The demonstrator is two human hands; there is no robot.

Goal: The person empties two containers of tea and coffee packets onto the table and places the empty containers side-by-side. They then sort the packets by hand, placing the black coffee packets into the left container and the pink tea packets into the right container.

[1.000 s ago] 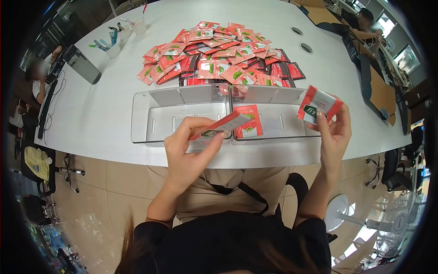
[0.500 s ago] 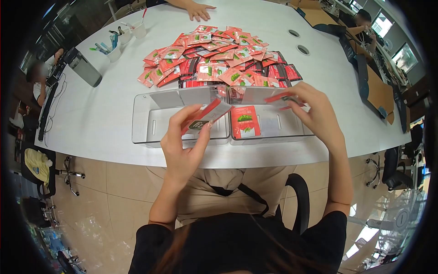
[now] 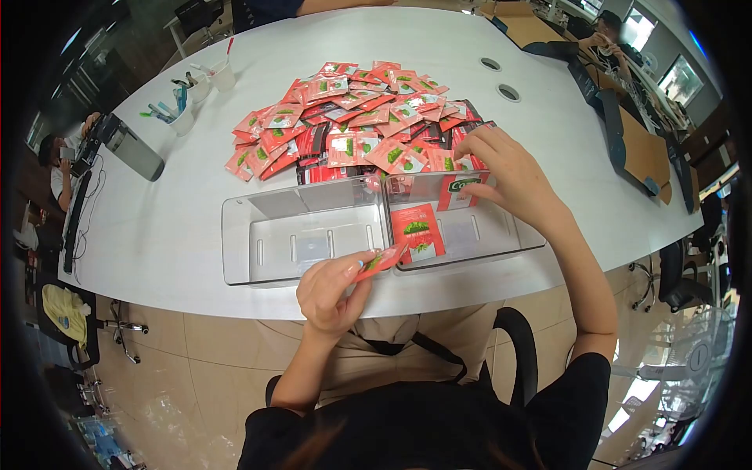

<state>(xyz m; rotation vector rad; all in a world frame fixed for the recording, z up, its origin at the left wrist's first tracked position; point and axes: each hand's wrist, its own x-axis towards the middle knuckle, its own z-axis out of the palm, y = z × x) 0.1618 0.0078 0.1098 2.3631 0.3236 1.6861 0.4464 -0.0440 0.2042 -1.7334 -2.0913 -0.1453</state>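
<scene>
My left hand (image 3: 333,296) pinches a red packet (image 3: 381,262) by its end, over the front edge between two clear bins. The left bin (image 3: 270,276) holds nothing. In the right bin (image 3: 501,257), a red packet (image 3: 417,233) lies at the left side. Another packet with a green label (image 3: 458,193) stands upright by that bin's back wall. My right hand (image 3: 505,172) is above this wall with thumb and fingers apart, the thumb beside the upright packet. Behind the bins spreads a large pile of red packets (image 3: 352,117).
Cups with pens (image 3: 182,123) and a grey bottle (image 3: 135,149) stand at the left. Another person's forearm (image 3: 337,6) rests at the far edge. Open cardboard boxes (image 3: 638,149) line the right side, with a person (image 3: 607,35) beyond.
My left hand has lowered toward the front edge with its packet. My right hand has let go of its packet, now upright in the right bin. The other person's hand has moved away from the pile.
</scene>
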